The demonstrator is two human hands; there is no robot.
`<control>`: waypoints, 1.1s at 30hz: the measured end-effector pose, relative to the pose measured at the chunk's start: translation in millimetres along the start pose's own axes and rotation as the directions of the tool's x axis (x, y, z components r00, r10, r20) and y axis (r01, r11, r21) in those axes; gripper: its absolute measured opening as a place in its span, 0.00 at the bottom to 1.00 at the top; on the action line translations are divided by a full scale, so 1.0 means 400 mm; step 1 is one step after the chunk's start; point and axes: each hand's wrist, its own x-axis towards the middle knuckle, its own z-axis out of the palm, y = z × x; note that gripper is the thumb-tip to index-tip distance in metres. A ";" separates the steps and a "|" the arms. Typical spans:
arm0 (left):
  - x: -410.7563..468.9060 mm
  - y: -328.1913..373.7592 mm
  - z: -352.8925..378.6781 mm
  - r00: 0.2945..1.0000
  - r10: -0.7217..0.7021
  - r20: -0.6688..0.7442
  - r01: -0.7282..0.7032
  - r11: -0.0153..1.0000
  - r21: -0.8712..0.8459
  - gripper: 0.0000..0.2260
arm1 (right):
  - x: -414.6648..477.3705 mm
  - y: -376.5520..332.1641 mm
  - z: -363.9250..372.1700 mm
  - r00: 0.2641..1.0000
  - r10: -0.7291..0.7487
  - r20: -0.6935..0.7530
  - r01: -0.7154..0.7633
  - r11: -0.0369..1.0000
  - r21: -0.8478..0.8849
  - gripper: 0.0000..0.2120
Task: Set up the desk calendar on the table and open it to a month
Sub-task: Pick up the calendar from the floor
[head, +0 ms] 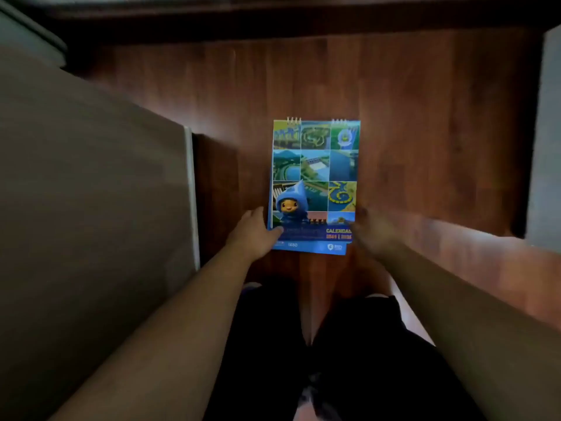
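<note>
Dark trousers (349,360) at the bottom of the view, nearest the camera, with two bare forearms reaching forward above them. Past those, a reddish-brown wooden surface (425,132) with the desk calendar (314,183) on it; whether floor or desk, cannot tell. Lying flat, closed, front cover up, spiral wire binding at the far edge, near edge toward the person. Cover: a grid of aerial photos of water and green land, a blue hooded cartoon figure with an orange face at the lower left. Readable on the cover: "CALENDAR" in yellow at the lower right, orange digits below it too blurred to make out, "1460" on the blue bottom strip, and a small shield logo with letters too soft to read.

Left hand (255,232) at the calendar's near left corner, palm down, fingers loosely spread, thumb tip touching the cover edge; resting against it rather than gripping. Right hand (372,230) at the near right corner, heavily motion-blurred, fingers overlapping the cover beside the "CALENDAR" lettering; how far open and whether clasping anything, cannot tell. Grey-brown panel (91,208) filling the left side, pale grey surface (546,147) at the right edge.
</note>
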 end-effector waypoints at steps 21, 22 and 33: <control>-0.431 0.185 -0.169 0.990 -0.085 -0.116 -0.038 0.623 -0.782 0.10 | -0.489 -0.224 -0.268 0.983 0.169 0.067 -0.140 0.474 0.869 0.19; -0.477 0.199 -0.195 0.989 -0.077 -0.127 -0.052 0.618 -0.784 0.09 | -0.527 -0.242 -0.301 0.987 0.151 0.053 -0.120 0.482 0.868 0.18; -1.181 0.386 -0.687 0.841 0.162 -0.515 -0.510 0.552 -0.660 0.10 | -1.139 -0.595 -0.827 0.969 -0.210 -0.128 0.229 0.580 0.782 0.14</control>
